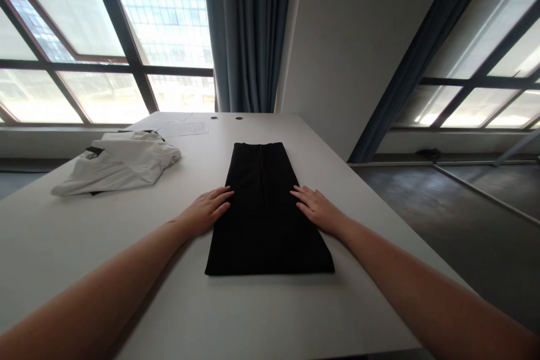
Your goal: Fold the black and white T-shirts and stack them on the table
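A black folded garment (265,236) lies flat on the white table (270,315) in front of me, with a seam running down the middle of its far half. It looks like a skirt or trousers; I cannot tell which. My left hand (206,211) rests at its left edge, fingers stretched out with the tips on the cloth. On the opposite edge lies my right hand (318,209), its fingers also extended over the fabric. Neither hand grips the cloth.
A crumpled white garment (126,160) with black parts lies on the table's left side. Behind it are sheets of paper (185,128). Two round grommets (239,118) sit near the far edge. A blue-grey curtain (251,34) hangs beyond, beside windows.
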`<act>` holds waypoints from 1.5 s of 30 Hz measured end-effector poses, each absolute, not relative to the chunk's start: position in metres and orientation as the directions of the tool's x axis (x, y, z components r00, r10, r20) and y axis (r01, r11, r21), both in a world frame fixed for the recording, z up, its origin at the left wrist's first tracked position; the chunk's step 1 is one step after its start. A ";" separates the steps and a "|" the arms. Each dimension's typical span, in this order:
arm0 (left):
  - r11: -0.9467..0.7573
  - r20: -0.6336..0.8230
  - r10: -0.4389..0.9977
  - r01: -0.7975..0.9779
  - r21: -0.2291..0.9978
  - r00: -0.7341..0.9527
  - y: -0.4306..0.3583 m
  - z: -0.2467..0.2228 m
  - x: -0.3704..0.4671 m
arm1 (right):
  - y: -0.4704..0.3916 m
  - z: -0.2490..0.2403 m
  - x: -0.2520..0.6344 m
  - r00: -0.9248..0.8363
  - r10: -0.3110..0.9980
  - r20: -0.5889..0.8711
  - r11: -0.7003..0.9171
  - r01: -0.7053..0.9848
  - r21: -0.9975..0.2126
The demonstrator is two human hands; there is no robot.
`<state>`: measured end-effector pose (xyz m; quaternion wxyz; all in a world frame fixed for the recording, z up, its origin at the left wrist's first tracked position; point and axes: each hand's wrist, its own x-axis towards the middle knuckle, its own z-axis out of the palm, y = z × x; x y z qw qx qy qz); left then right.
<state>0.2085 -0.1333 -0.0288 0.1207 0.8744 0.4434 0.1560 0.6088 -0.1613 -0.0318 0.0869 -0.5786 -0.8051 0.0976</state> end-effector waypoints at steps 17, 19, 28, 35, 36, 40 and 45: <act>-0.395 0.108 0.918 0.861 0.321 0.381 0.079 -0.036 0.265 | 0.038 -0.041 0.612 -0.187 0.968 0.164 0.240 0.878 -0.414; -0.379 0.120 0.925 0.851 0.363 0.361 0.104 -0.037 0.268 | 0.066 -0.041 0.612 -0.180 0.968 0.177 0.243 0.853 -0.462; -0.439 0.324 0.890 0.794 0.420 0.320 0.158 -0.044 0.284 | 0.129 -0.046 0.616 -0.174 0.946 0.274 0.292 0.825 -0.484; -0.505 0.566 0.808 0.690 0.520 0.165 0.135 -0.026 0.285 | 0.104 -0.039 0.613 -0.099 0.843 0.529 0.425 0.726 -0.541; -0.514 0.592 0.793 0.678 0.526 0.142 0.129 -0.021 0.286 | 0.098 -0.035 0.611 -0.086 0.828 0.555 0.437 0.718 -0.541; -0.544 0.669 0.742 0.625 0.559 0.048 0.099 -0.006 0.284 | 0.066 -0.018 0.605 -0.031 0.764 0.644 0.480 0.694 -0.536; -0.648 0.693 0.714 0.471 0.599 0.100 0.041 -0.012 0.253 | 0.005 -0.016 0.609 -0.075 0.706 0.704 0.583 0.625 -0.519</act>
